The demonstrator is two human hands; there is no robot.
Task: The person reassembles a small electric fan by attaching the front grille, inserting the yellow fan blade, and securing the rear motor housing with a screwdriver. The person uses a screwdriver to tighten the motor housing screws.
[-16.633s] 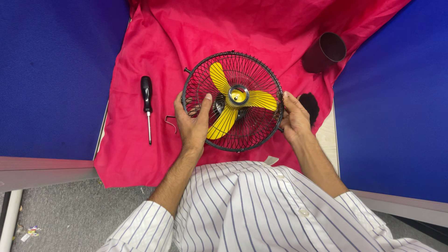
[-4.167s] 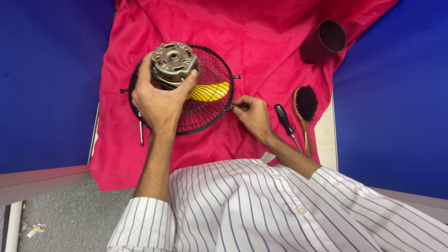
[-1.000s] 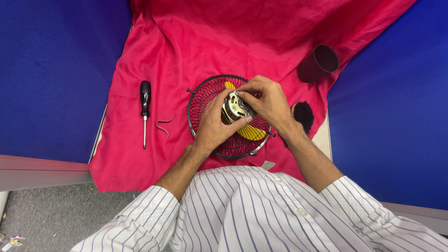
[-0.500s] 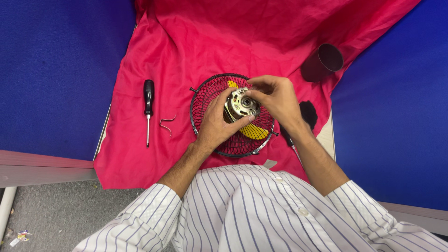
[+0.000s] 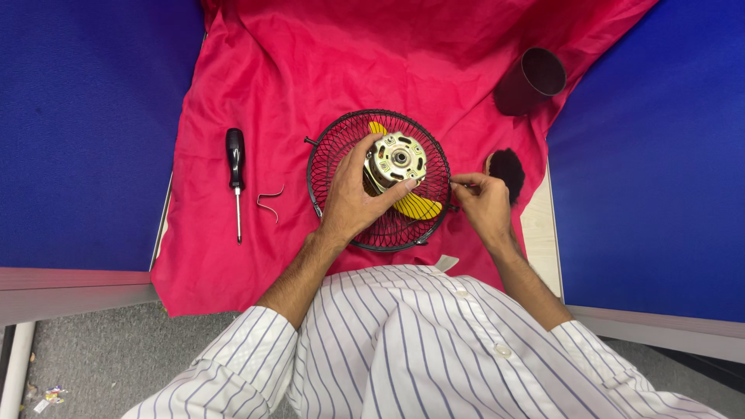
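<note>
A small fan lies face down on a red cloth (image 5: 310, 70): a black wire cage (image 5: 337, 143) with yellow blades (image 5: 417, 206) inside and a round metal motor (image 5: 396, 161) on top. My left hand (image 5: 353, 202) grips the motor from the near side, thumb and fingers around its body. My right hand (image 5: 481, 206) is at the cage's right rim, with its fingertips pinched on something small that I cannot make out.
A black-handled screwdriver (image 5: 235, 174) lies on the cloth to the left, with a bent metal clip (image 5: 269, 203) beside it. A dark cylinder (image 5: 531, 80) lies at the back right. A black brush (image 5: 506, 167) sits just beyond my right hand. Blue partition walls stand on both sides.
My right hand has left the motor and moved out to the cage's right rim. My left hand still holds the motor, and the fan has hardly moved.
</note>
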